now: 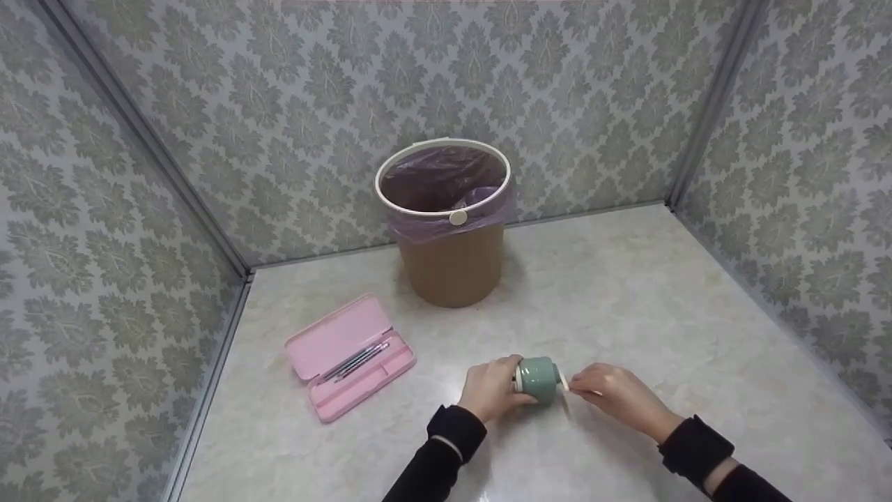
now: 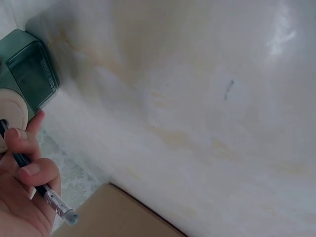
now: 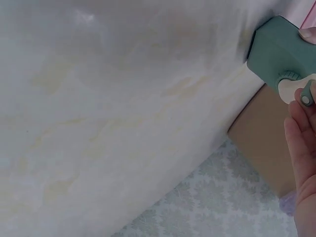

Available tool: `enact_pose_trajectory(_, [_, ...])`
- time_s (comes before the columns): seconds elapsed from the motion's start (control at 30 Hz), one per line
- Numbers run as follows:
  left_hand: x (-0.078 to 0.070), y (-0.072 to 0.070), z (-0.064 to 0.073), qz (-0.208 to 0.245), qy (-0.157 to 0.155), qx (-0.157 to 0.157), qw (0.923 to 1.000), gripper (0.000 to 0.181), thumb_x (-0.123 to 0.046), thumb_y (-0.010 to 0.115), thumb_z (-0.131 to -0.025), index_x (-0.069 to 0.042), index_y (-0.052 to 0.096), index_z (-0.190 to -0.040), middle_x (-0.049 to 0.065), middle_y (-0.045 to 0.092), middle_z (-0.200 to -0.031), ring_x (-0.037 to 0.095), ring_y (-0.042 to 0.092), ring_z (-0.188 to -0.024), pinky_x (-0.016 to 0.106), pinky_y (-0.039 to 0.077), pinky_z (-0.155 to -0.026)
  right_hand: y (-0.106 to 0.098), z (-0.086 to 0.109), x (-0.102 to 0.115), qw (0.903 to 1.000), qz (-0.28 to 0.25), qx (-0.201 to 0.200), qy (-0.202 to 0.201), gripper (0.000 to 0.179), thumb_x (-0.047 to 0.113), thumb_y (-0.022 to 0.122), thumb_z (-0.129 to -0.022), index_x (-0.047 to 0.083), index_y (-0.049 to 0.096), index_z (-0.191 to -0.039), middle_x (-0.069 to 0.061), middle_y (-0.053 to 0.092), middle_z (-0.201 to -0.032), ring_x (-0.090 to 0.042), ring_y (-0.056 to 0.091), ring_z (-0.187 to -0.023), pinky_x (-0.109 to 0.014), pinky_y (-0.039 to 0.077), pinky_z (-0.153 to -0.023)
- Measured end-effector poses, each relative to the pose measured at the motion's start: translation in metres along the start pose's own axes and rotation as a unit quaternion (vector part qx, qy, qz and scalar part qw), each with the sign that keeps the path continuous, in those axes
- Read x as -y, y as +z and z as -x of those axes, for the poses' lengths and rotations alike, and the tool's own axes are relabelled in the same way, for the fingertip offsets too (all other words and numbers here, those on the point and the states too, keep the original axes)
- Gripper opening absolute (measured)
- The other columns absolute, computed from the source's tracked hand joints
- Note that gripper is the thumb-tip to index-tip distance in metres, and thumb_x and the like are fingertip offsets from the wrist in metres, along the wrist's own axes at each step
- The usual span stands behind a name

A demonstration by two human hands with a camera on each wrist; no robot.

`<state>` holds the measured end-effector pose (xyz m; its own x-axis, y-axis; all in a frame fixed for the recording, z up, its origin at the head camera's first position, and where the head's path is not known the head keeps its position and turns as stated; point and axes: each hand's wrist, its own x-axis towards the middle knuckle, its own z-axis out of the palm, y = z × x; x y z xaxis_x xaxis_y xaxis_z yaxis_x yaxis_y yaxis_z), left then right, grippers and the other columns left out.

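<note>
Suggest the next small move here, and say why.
Probably turn the crank with the right hand, which grips it, since the left hand holds a pencil with one end in the sharpener.

A pale marbled bench [image 1: 627, 293] carries a brown bin [image 1: 454, 272], an open pink pencil case [image 1: 338, 338] and a green sharpener [image 1: 539, 382].

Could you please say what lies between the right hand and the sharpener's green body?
The right wrist view shows the cream crank between the right hand and the green body.
</note>
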<state>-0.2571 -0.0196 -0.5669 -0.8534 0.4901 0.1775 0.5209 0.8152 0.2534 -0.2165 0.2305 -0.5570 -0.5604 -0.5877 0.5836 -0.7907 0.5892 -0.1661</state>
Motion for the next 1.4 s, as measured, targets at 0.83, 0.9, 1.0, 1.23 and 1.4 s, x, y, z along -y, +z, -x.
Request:
enact_pose_trajectory(0.83, [0.004, 0.005, -0.004, 0.009, 0.0, 0.01, 0.9999, 0.057, -0.052, 0.086, -0.075, -0.02, 0.067, -0.118, -0.006, 0.077, -0.106, 0.011, 0.073, -0.091, 0.029, 0.058, -0.075, -0.004, -0.015, -0.011, 0.9995, 0.021, -0.015, 0.019, 0.024, -0.005, 0.084, -0.073, 0.01, 0.079, -0.092, 0.0, 0.077, -0.085, -0.016, 0.071, -0.078, -0.028, 0.059, -0.069])
enact_pose_trajectory(0.9, [0.004, 0.005, -0.003, 0.007, 0.004, 0.008, 0.9999, 0.057, -0.052, 0.086, -0.075, -0.02, 0.067, -0.118, -0.006, 0.077, -0.107, 0.011, 0.073, -0.092, 0.029, 0.058, -0.075, -0.003, -0.016, -0.011, 0.9994, 0.021, -0.018, 0.02, 0.025, -0.006, 0.084, -0.073, 0.01, 0.079, -0.091, 0.0, 0.077, -0.085, -0.015, 0.071, -0.078, -0.028, 0.059, -0.069])
enact_pose_trajectory(1.0, [0.005, 0.006, -0.003, 0.006, 0.009, 0.0, 0.9999, 0.055, -0.052, 0.087, -0.075, -0.02, 0.067, -0.116, -0.007, 0.077, -0.105, 0.009, 0.073, -0.089, 0.027, 0.058, -0.072, -0.004, -0.017, -0.011, 0.9994, 0.018, -0.015, 0.025, 0.026, -0.007, 0.083, -0.073, 0.01, 0.079, -0.093, 0.0, 0.077, -0.086, -0.016, 0.071, -0.079, -0.029, 0.059, -0.069])
enact_pose_trajectory(1.23, [0.006, 0.004, -0.006, 0.011, 0.015, -0.002, 0.9998, 0.054, -0.05, 0.088, -0.074, -0.021, 0.067, -0.114, -0.008, 0.077, -0.104, 0.008, 0.072, -0.088, 0.027, 0.057, -0.071, -0.004, -0.024, -0.015, 0.9991, 0.015, -0.006, 0.038, 0.025, -0.008, 0.082, -0.074, 0.008, 0.079, -0.093, -0.001, 0.078, -0.086, -0.017, 0.072, -0.08, -0.031, 0.06, -0.07])
enact_pose_trajectory(1.4, [0.005, 0.005, -0.005, 0.005, 0.025, -0.009, 0.9996, 0.057, -0.05, 0.089, -0.073, -0.021, 0.067, -0.117, -0.008, 0.077, -0.106, 0.007, 0.072, -0.089, 0.026, 0.056, -0.071, -0.001, -0.03, -0.019, 0.9963, 0.02, 0.007, 0.083, 0.018, -0.006, 0.08, -0.078, 0.006, 0.08, -0.093, -0.003, 0.079, -0.087, -0.021, 0.073, -0.082, -0.034, 0.061, -0.073])
